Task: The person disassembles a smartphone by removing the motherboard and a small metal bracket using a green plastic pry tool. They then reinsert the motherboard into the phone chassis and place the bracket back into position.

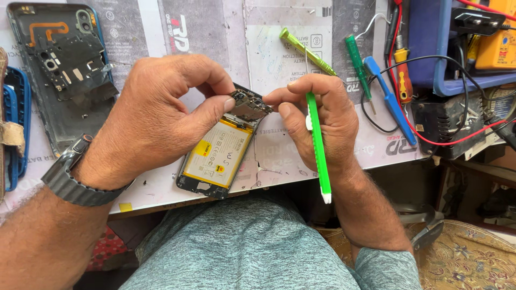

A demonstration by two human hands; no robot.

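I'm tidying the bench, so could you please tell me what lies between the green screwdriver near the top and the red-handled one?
In the head view, between the light green screwdriver and the red-handled screwdriver lie a darker green screwdriver and a blue plastic pry tool.

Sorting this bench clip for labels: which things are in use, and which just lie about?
In use: left hand, right hand, opened phone, green tool.
Lying about: back cover, light green screwdriver, blue pry tool, red screwdriver.

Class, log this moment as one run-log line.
left hand: pinching top of opened phone with yellow battery | right hand: holding green plastic tool, fingertips at phone top
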